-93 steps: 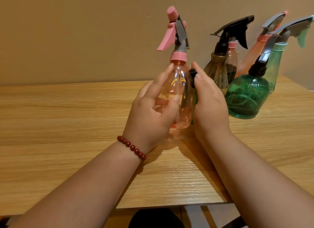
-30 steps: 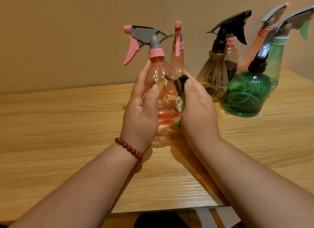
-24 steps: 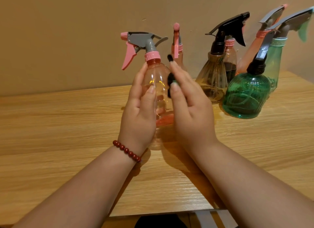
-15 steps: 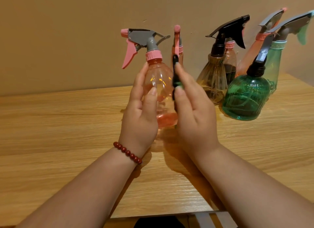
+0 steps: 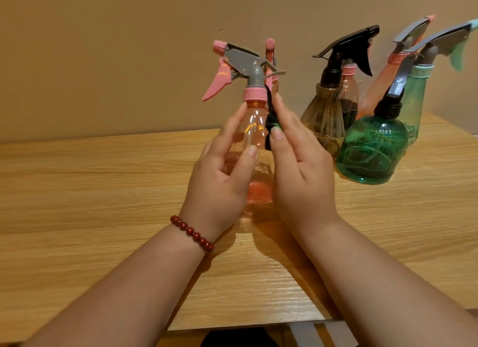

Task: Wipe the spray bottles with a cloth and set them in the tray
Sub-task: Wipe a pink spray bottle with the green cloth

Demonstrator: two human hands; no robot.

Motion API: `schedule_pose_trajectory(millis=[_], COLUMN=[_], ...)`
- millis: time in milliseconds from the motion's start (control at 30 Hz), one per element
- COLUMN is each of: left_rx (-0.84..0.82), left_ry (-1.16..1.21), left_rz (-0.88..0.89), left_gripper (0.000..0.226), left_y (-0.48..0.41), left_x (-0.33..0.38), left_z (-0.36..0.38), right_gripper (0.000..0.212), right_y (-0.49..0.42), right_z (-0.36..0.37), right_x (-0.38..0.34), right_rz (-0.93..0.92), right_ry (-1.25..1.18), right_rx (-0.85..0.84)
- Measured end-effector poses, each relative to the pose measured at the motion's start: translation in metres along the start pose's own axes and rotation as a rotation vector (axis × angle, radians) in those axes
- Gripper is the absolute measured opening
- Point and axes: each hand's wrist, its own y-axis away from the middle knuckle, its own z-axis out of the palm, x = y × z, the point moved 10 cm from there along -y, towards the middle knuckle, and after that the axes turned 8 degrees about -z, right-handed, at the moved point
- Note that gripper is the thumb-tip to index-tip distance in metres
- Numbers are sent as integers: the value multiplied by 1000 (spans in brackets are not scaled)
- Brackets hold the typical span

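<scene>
A clear pink spray bottle (image 5: 254, 139) with a grey head and pink trigger is held upright above the wooden table (image 5: 103, 191). My left hand (image 5: 222, 173) grips its body from the left, thumb across the front. My right hand (image 5: 297, 165) presses a small dark cloth (image 5: 270, 121) with a green edge against the bottle's right shoulder, just under the pink collar. Most of the cloth is hidden behind my fingers. No tray shows in this view.
Several other spray bottles stand at the back right by the wall: a round green one (image 5: 372, 150), a brown ribbed one (image 5: 323, 116) with a black head, a tall pale green one (image 5: 416, 98), and pink ones behind. Another pink bottle's head (image 5: 269, 49) peeks behind the held bottle.
The held bottle was turned so its trigger points left. My right hand slid the cloth up from the bottle's lower side to its shoulder near the collar.
</scene>
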Motion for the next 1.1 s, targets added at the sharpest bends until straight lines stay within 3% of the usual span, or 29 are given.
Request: schedule_pose_trajectory(millis=[133, 367, 500, 633, 733, 900, 1000, 1100], left_rx=[-42, -22, -48, -88, -62, 117, 35, 1], left_ry=[-150, -189, -171, 24, 66, -192, -118, 42], left_rz=[69, 32, 65, 76, 51, 56, 13, -39], left_gripper=[54, 54, 53, 48, 45, 41, 50, 60], left_y=[4, 1, 2, 3, 2, 6, 2, -2], left_x=[3, -3, 0, 8, 4, 7, 0, -5], left_z=[6, 6, 7, 10, 9, -3, 2, 2], right_gripper=[30, 43, 31, 21, 26, 36, 40, 48], right_y=[-4, -1, -1, 8, 7, 3, 1, -3], right_z=[-6, -4, -9, -3, 2, 0, 1, 10], right_x=[31, 11, 35, 59, 54, 38, 32, 11], right_rz=[292, 90, 380, 602, 569, 448, 371, 165], right_ry=[-184, -10, -148, -330, -359, -350, -267, -118], right_rx=[38, 26, 88, 129, 93, 58, 8, -117])
